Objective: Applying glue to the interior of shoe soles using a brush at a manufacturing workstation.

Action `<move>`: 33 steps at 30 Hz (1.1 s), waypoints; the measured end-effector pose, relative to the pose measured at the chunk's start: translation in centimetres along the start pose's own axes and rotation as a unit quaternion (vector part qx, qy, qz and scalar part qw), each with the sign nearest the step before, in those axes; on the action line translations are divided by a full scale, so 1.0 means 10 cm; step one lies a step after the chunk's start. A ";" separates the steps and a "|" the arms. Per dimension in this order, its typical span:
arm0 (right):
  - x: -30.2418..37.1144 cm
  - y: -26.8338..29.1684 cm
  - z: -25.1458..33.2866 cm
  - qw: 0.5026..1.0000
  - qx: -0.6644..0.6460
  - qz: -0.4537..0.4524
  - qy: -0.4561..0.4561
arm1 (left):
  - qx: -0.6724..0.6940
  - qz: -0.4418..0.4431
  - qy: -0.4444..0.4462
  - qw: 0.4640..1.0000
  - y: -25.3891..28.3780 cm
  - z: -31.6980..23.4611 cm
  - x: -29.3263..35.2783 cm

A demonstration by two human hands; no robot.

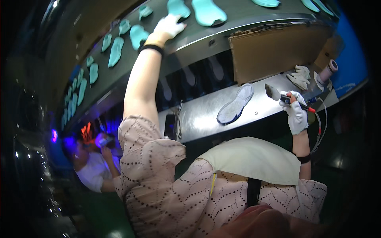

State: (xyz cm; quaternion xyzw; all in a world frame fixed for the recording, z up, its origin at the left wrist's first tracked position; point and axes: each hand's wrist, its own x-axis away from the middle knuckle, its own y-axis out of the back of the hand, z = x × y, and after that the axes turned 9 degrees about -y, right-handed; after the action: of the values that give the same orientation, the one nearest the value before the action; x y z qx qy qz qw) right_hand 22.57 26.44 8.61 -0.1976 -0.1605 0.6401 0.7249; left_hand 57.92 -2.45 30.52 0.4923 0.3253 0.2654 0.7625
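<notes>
My left hand (pixel 168 27), in a white glove, reaches over the conveyor belt (pixel 156 29). Its fingers are stretched out at the near end of a teal shoe sole (pixel 177 8), the thumb apart; a firm grip on it does not show. My right hand (pixel 297 117), gloved in white with bare fingertips, is closed around the dark handle of a flat brush (pixel 274 93). A tube runs from the handle's end. Between my hands, a pale grey sole with a dark rim (pixel 236 104) lies on the metal shelf (pixel 198 121), touched by neither hand.
More teal soles (pixel 208 12) lie along the belt. A cardboard panel (pixel 278 51) stands behind the shelf. White gloves (pixel 300 77) and a pink roll (pixel 328 70) lie at the shelf's right. Dark trays (pixel 190 89) hold soles underneath. Another person (pixel 93 166) sits at far left.
</notes>
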 end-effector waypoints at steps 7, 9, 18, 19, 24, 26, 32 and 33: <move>0.07 -0.34 0.09 0.997 -0.007 0.075 -0.035 | 0.220 -0.155 -0.005 0.963 1.23 -0.96 0.98; 0.06 -0.38 0.03 0.996 0.016 0.060 -0.066 | 0.276 -0.096 -0.048 0.955 1.30 -0.66 1.37; 0.04 -0.71 -0.24 0.990 0.038 0.009 -0.138 | 0.759 -0.545 0.023 0.354 0.31 -0.61 3.59; 0.03 -0.71 -0.26 0.989 0.050 0.009 -0.142 | 0.778 -0.530 -0.004 0.338 0.17 -0.69 3.73; -0.07 -0.99 -0.42 0.976 0.078 0.074 -0.191 | 0.879 -0.459 0.068 0.107 -1.00 -1.10 4.26; -0.11 -1.06 -0.51 0.968 0.097 0.104 -0.207 | 0.906 -0.414 0.090 -0.006 -1.46 -1.35 4.35; -0.06 -1.11 -0.63 0.955 0.167 0.084 -0.232 | 0.862 -0.422 0.264 -0.089 -1.81 -1.87 4.24; -0.07 -1.10 -0.64 0.951 0.178 0.092 -0.235 | 0.854 -0.434 0.280 -0.062 -1.83 -1.88 4.21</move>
State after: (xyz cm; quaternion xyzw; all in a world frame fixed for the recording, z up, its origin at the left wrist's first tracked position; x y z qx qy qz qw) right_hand 35.12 24.10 8.49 0.0767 -0.1904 0.7503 0.6284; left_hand 72.53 32.05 -1.99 -0.4053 -0.6336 0.4870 0.4440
